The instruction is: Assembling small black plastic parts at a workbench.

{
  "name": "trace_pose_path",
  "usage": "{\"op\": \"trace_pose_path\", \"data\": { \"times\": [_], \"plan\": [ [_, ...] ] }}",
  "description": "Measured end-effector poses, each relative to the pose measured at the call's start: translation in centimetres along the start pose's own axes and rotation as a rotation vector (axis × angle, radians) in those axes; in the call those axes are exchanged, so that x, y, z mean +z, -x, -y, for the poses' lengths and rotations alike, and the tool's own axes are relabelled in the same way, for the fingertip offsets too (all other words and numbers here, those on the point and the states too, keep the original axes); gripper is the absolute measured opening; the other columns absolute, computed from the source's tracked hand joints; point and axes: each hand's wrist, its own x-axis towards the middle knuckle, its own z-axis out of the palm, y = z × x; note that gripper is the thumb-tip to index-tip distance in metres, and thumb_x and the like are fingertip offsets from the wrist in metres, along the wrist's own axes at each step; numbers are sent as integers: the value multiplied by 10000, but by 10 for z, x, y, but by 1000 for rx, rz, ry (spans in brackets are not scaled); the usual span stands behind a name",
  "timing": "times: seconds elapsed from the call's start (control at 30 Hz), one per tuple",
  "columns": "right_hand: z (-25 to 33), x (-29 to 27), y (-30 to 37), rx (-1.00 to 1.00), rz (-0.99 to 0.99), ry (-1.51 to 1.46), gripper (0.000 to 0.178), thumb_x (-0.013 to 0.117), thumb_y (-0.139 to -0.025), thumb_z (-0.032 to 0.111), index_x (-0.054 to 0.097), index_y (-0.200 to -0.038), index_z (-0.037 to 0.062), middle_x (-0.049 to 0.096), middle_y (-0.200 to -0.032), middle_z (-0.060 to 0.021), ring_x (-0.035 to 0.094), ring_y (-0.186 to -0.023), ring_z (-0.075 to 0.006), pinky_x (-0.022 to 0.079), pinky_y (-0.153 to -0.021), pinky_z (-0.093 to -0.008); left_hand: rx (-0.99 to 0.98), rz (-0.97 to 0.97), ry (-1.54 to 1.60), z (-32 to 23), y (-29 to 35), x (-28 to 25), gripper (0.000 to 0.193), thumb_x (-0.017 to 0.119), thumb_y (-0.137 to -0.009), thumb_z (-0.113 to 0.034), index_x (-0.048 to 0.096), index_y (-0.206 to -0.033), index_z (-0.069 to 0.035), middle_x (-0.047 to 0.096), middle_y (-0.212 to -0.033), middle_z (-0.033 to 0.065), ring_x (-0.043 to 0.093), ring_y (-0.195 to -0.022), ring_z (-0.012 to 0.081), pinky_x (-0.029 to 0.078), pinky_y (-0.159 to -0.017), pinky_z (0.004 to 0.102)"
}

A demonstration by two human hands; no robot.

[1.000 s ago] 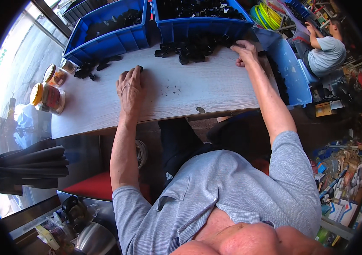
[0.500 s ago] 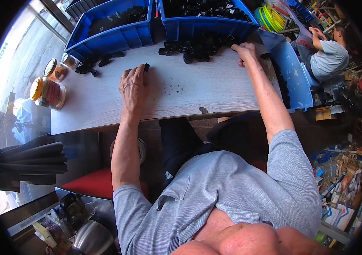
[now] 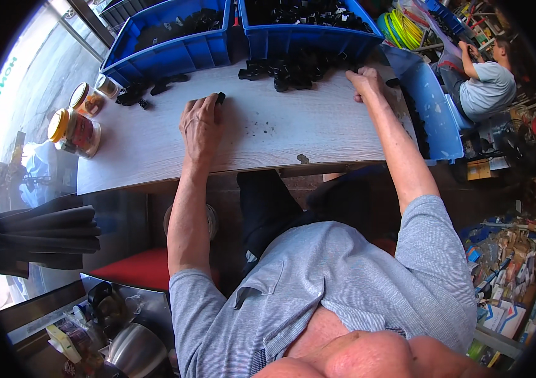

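Flat on pale woodgrain table (image 3: 280, 135), left hand (image 3: 200, 123) pinches black plastic piece (image 3: 220, 98).

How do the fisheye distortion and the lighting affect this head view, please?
Head view: the table edge bows toward the rim, corners are black; daylight washes out the left side; the left hand and right hand look sharp, evenly lit.

- Two glass jars with yellow lids (image 3: 74, 129) stand at the left end of the pale wooden table (image 3: 268, 142).
- Two big blue plastic bins (image 3: 170, 47) sit at the far edge.
- Another person in a grey shirt (image 3: 485, 85) sits far right.
- A shiny metal kettle (image 3: 136, 349) is low down.
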Motion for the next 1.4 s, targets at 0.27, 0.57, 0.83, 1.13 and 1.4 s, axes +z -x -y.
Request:
{"op": "trace_pose_path", "data": {
  "times": [0.27, 0.57, 0.83, 1.13, 1.4],
  "plan": [
    [-6, -15, 44, 26, 150, -47, 374, 710, -838, 261, 662, -1128, 29, 594, -666, -67, 551, -452, -131, 500, -412, -298, -33, 9, 106, -5, 4, -7, 217, 688, -866, -69, 708, -1081, -54, 722, -941, 131, 664, -872, 320, 525, -798, 425],
    [9, -13, 115, -185, 440, 62, 368, 698, -825, 211, 651, -1155, 54, 604, -733, -38, 503, -454, -107, 437, -391, -271, 88, -15, 571, -104, 1, 28, 298, 687, -831, -29, 688, -1128, -53, 713, -1007, 139, 679, -906, 330, 555, -799, 399],
    [11, -2, 122, -272, 488, 109, 388, 669, -807, 183, 683, -1189, 118, 693, -865, -112, 612, -518, -215, 519, -437, -307, 316, 249, 476, -126, -16, 41, 281, 654, -884, -84, 692, -1162, -73, 713, -1111, 115, 673, -1015, 326, 547, -891, 397],
    [9, -8, 123, -241, 545, -24, 360, 609, -874, 79, 651, -1231, 98, 587, -663, -36, 503, -411, -119, 401, -361, -264, 453, 184, 484, -129, -26, 55, 274, 650, -863, -72, 718, -1129, -70, 719, -1065, 114, 695, -972, 303, 556, -878, 378],
    [4, -7, 120, -219, 561, -97, 330, 597, -906, 117, 648, -1231, 98, 535, -604, 6, 445, -383, -80, 357, -339, -238, 436, 156, 490, -129, -25, 55, 307, 662, -849, -75, 719, -1151, -80, 720, -1068, 108, 699, -984, 309, 565, -866, 380]
  ]
}}
